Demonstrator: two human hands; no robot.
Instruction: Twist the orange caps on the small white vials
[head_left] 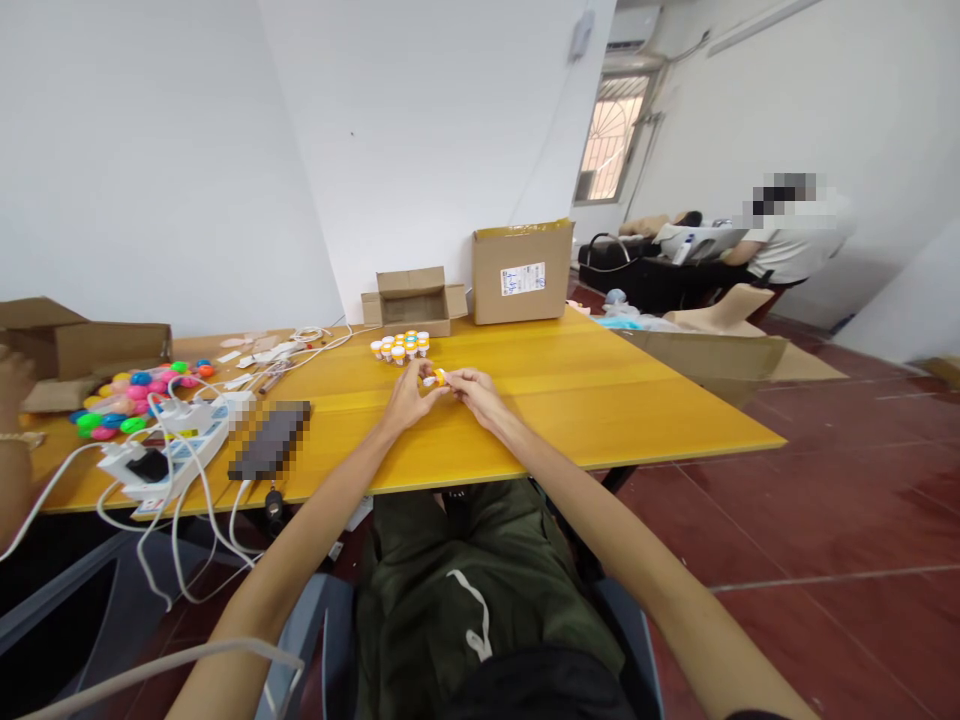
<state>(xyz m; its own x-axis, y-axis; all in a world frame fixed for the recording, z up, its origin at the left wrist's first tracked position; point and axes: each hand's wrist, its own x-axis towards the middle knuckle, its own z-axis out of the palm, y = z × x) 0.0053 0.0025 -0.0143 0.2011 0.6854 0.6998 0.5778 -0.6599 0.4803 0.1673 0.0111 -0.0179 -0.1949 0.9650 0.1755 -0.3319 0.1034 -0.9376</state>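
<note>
Over the table, just in front of my body, a small white-and-orange tub (439, 377) is between my two hands. My left hand (408, 398) curls around its white end, with thumb and fingers closed in on it. From the other side, my right hand (477, 389) pinches the tub near its orange part with its fingertips. Fingers cover much of the tub, so its full shape does not show. Just beyond my left hand, several similar small white tubs (399, 354) with orange, yellow and teal tops stand in a tight group.
Behind the tubs are an open carton (416, 325) and a taped box (517, 290). On the left lie a dark phone (270, 440), a power strip (184, 450) with loose cables, and colourful plastic pieces (127, 400). Another person's arm (13, 440) is at far left; someone sits at back right.
</note>
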